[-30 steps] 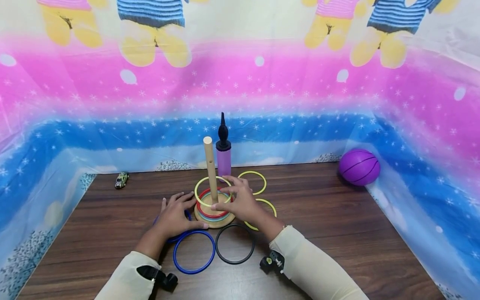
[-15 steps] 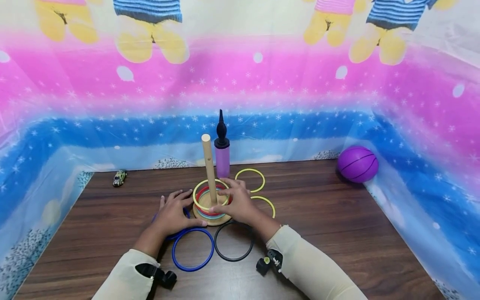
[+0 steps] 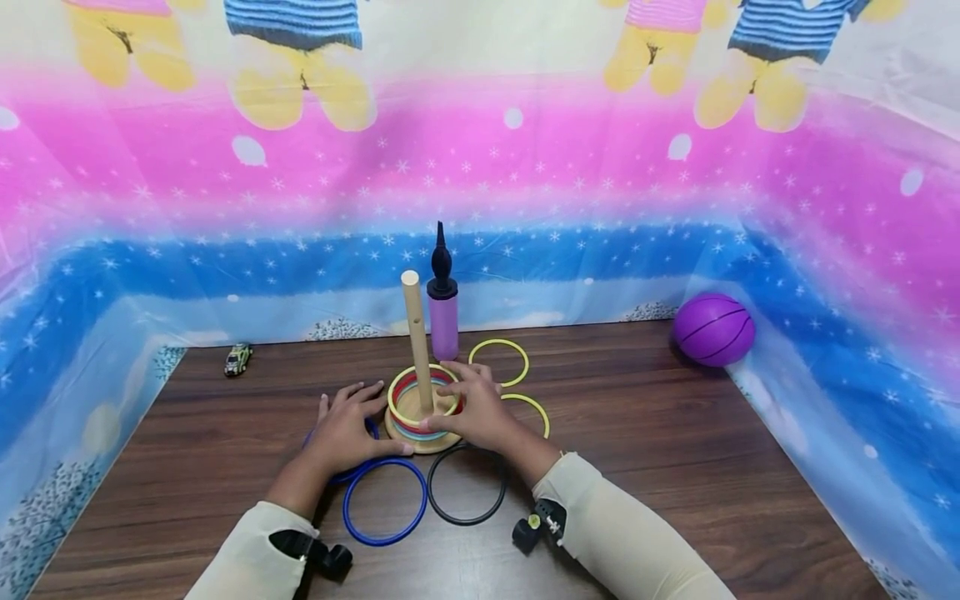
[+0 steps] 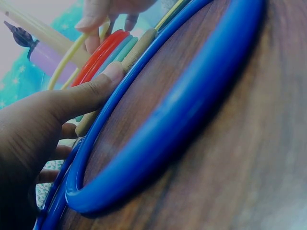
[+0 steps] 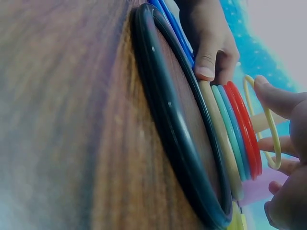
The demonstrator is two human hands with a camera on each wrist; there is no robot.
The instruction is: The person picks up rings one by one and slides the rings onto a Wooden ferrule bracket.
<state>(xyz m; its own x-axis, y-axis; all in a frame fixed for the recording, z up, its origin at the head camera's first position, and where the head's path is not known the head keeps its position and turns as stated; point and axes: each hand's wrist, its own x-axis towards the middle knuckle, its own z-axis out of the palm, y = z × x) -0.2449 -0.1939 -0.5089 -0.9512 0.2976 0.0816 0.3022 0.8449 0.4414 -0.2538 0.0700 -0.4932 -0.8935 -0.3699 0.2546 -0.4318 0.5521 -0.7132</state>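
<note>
Yellow ring (image 3: 423, 392) seemingly pinched by right fingers (image 3: 459, 385); left hand (image 3: 347, 429) flat, relaxed.

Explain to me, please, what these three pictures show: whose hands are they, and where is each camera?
A person works with bare hands. One camera sits on the head; the two close pictures come from cameras on the wrists. On the wooden table stands a peg stand with rings stacked on it. The right hand pinches the yellow ring around the peg. The left hand rests against the stand's base. Blue, black and more yellow rings lie loose nearby, with a pump, ball and toy car.
</note>
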